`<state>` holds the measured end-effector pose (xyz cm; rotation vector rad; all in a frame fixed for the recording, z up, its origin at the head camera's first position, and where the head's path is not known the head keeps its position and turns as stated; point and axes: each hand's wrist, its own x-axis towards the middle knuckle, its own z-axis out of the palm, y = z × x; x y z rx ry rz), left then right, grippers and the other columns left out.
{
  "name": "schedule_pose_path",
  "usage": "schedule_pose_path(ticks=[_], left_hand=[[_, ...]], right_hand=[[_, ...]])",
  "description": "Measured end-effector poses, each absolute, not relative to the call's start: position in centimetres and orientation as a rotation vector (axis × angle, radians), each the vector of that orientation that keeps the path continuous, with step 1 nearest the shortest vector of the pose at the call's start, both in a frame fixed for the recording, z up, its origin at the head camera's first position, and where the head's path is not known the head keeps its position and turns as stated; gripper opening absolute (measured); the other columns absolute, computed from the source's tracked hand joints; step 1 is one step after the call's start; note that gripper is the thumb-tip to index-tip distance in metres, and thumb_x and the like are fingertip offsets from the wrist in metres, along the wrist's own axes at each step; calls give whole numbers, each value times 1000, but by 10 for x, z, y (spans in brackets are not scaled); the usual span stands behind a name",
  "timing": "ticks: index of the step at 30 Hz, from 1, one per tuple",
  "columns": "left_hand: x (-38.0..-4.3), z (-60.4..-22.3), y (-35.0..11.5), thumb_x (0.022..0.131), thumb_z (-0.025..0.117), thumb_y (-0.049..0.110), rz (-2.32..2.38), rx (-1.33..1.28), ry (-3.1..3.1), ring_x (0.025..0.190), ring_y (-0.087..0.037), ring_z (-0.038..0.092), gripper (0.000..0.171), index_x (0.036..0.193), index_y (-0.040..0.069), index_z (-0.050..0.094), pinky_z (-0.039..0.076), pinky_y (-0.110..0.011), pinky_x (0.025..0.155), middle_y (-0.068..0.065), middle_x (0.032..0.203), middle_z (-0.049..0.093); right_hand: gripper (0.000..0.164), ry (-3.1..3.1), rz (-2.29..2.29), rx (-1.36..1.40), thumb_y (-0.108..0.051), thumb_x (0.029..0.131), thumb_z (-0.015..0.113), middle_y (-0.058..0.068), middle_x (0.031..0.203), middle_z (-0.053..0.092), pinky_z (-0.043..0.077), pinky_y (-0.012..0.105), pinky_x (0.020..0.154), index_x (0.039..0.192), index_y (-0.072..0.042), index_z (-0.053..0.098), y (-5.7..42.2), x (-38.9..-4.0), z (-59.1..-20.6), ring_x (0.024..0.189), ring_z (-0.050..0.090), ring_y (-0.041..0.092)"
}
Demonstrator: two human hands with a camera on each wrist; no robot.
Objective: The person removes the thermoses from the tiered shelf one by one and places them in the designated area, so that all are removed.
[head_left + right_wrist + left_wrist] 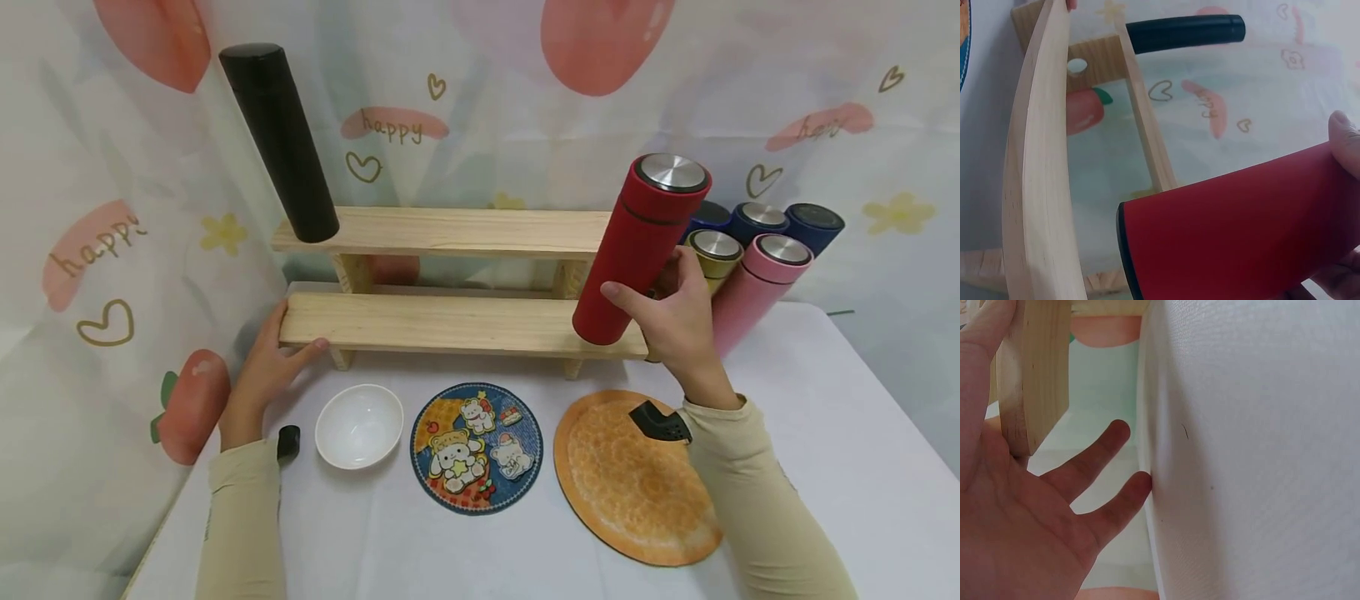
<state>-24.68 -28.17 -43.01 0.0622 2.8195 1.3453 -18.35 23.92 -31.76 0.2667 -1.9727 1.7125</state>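
Note:
My right hand (678,321) grips a red thermos bottle (637,250) with a silver-topped lid. The bottle is held over the right end of the lower board of a two-tier wooden shelf (450,325); in the right wrist view, a gap shows between its base (1127,250) and that board. At the shelf's left end, my left hand (266,367) holds the lower board, thumb along the front edge. Two of its fingers (1107,447) stretch out below the board in the left wrist view. A black thermos bottle (281,142) stands on the upper board's left end.
Right of the shelf stand several more bottles, including a pink one (761,287), a yellow one (712,250) and dark blue ones (813,223). In front lie a white bowl (360,427), a round cartoon mat (476,450) and a round bread-patterned mat (637,492).

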Motion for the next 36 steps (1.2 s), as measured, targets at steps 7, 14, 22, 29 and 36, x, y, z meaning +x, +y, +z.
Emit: schedule_pose_path(ticks=[7,14,22,29,36], left_hand=[[-247,-428,-280,98,74,55,1327,32,2811,160,-50,8,116,174,15,-4,12,-72,123,-24,177,1],[-247,-429,-280,97,75,57,1329,35,2813,160,-50,9,117,174,16,-3,13,-73,123,-23,177,1],[-246,-430,-281,98,74,56,1332,41,2810,159,-51,9,116,174,14,-3,12,-73,123,-25,177,1],[-246,-431,-281,98,74,55,1339,52,2808,160,-50,9,116,173,13,-3,12,-72,123,-25,177,2],[-247,-431,-283,99,74,55,1346,60,2806,160,-50,8,115,173,14,-3,12,-72,123,-24,177,1]], right_hand=[[61,-1891,1731,284,10,85,81,10,130,68,53,23,95,139,-7,59,259,-172,-317,114,67,23],[63,-1929,1670,205,7,85,81,9,134,67,53,21,95,142,-9,57,278,-159,-317,117,66,21],[70,-2023,1568,90,5,89,81,7,143,62,53,20,97,151,-12,52,300,-148,-320,125,61,20],[69,-2017,1565,-28,1,92,80,7,144,60,52,18,94,152,-12,50,320,-136,-321,125,60,19],[67,-2006,1589,-150,0,94,80,2,143,59,52,15,90,151,-14,48,340,-130,-325,123,59,15]])
